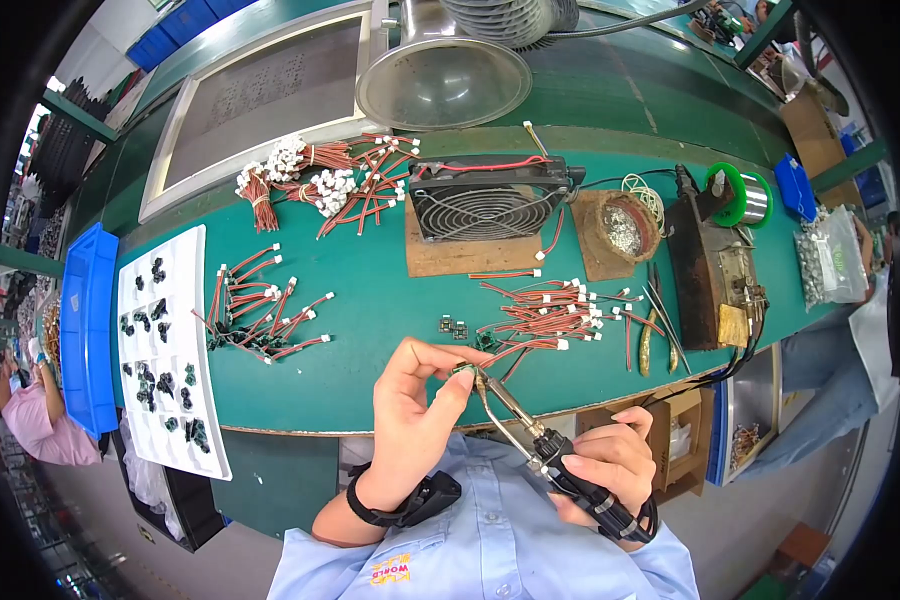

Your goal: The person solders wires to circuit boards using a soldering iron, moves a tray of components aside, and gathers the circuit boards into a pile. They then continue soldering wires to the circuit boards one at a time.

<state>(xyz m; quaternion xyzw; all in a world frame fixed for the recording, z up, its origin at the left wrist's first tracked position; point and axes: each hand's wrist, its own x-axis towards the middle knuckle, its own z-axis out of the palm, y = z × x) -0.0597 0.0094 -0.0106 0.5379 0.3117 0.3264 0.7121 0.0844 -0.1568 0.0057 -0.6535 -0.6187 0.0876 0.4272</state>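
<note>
My left hand (pixel 410 408) pinches a small green circuit board (pixel 464 369) between thumb and fingers, just past the table's near edge. Closed around the black handle of a soldering iron (pixel 553 447) is my right hand (pixel 617 462). The iron's metal tip and a thin feed tube beside it reach up to the board; whether the tip touches it is too small to tell. Just beyond lie a few loose small boards (pixel 453 326) and a pile of red-and-black wire leads (pixel 545 318) with white connectors. Some of the board is hidden by my fingers.
A fan (pixel 490 200) stands behind, beside a round tin of solder bits (pixel 622 228). Pliers (pixel 647 345), tweezers (pixel 667 325), a solder station (pixel 710 265) and a solder spool (pixel 755 198) sit right. Left are finished-looking wired boards (pixel 255 335), a white tray (pixel 205 290) and a blue bin (pixel 90 330).
</note>
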